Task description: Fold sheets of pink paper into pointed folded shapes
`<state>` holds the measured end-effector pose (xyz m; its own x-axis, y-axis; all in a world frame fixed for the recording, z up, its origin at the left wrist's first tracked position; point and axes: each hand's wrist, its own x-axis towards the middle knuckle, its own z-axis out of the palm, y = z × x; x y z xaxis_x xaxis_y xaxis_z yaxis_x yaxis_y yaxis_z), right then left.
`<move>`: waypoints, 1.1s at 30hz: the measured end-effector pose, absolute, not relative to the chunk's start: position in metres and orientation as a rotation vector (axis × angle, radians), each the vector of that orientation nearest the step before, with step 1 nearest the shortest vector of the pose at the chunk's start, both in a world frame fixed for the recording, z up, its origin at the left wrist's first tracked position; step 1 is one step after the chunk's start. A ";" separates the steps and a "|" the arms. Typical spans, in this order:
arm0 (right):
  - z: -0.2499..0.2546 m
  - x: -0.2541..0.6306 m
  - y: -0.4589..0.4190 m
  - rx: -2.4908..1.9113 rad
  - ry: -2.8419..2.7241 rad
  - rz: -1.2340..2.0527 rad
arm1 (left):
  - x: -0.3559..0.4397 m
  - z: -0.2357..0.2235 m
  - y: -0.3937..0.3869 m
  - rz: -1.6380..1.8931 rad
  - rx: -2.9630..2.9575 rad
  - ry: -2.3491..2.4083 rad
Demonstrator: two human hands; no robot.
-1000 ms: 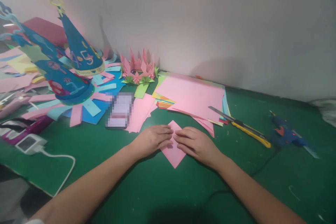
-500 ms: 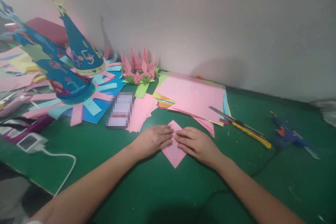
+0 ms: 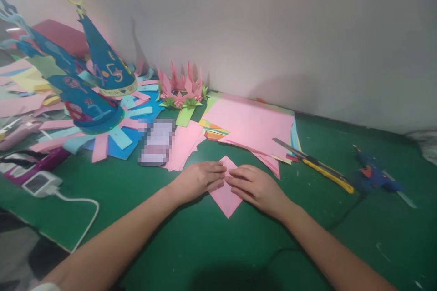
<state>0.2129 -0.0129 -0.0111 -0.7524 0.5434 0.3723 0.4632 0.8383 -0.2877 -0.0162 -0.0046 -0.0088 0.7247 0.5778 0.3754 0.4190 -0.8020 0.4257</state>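
Note:
A small pink paper square [image 3: 228,202] lies turned like a diamond on the green table. My left hand [image 3: 200,179] rests on its left side, fingers stretched out flat. From the right, my right hand [image 3: 257,186] lays its extended fingers on the same paper, slightly parted. The two sets of fingertips almost meet near the paper's middle. Its top and bottom corners show, while the side corners are mostly covered. Both thumbs are hidden.
Behind my hands lie stacked coloured sheets [image 3: 252,116] and a phone [image 3: 157,143]. A pink paper crown [image 3: 180,88] and blue cone hats [image 3: 105,63] stand further left. At right are a yellow utility knife [image 3: 327,175] and a blue glue gun [image 3: 375,175]. A white cable [image 3: 97,209] crosses the left.
Both hands stay on the pink paper, with only a very slight shift of the fingers. The camera view has shifted a little.

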 end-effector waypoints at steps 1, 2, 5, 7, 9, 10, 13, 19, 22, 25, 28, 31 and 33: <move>-0.011 0.213 -0.013 -0.753 -2.574 0.245 | -0.017 -0.009 -0.004 0.717 2.604 0.787; -0.011 0.213 -0.013 -0.762 -2.580 0.243 | -0.017 -0.010 -0.003 0.710 2.586 0.797; -0.012 0.214 -0.013 -0.782 -2.588 0.223 | -0.019 -0.011 0.000 0.689 2.543 0.834; -0.012 0.213 -0.013 -0.767 -2.593 0.201 | -0.019 -0.012 0.001 0.708 2.544 0.843; -0.011 0.213 -0.012 -0.740 -2.598 0.185 | -0.019 -0.012 0.002 0.744 2.554 0.861; -0.011 0.213 -0.012 -0.729 -2.601 0.182 | -0.019 -0.012 0.002 0.753 2.560 0.877; -0.011 0.213 -0.011 -0.707 -2.603 0.181 | -0.018 -0.011 0.002 0.720 2.579 0.946; -0.009 0.212 -0.011 -0.681 -2.586 0.175 | -0.018 -0.008 0.003 0.535 2.610 1.036; -0.009 0.211 -0.012 -0.677 -2.585 0.179 | -0.022 -0.005 0.004 0.469 2.599 1.043; -0.009 0.210 -0.012 -0.678 -2.572 0.175 | -0.026 -0.002 0.006 0.444 2.571 1.012; -0.007 0.210 -0.013 -0.674 -2.567 0.169 | -0.030 0.000 0.007 0.440 2.566 0.987; -0.006 0.210 -0.013 -0.678 -2.571 0.174 | -0.032 0.000 0.009 0.432 2.572 0.974; -0.007 0.210 -0.013 -0.686 -2.576 0.180 | -0.033 0.000 0.010 0.426 2.554 0.963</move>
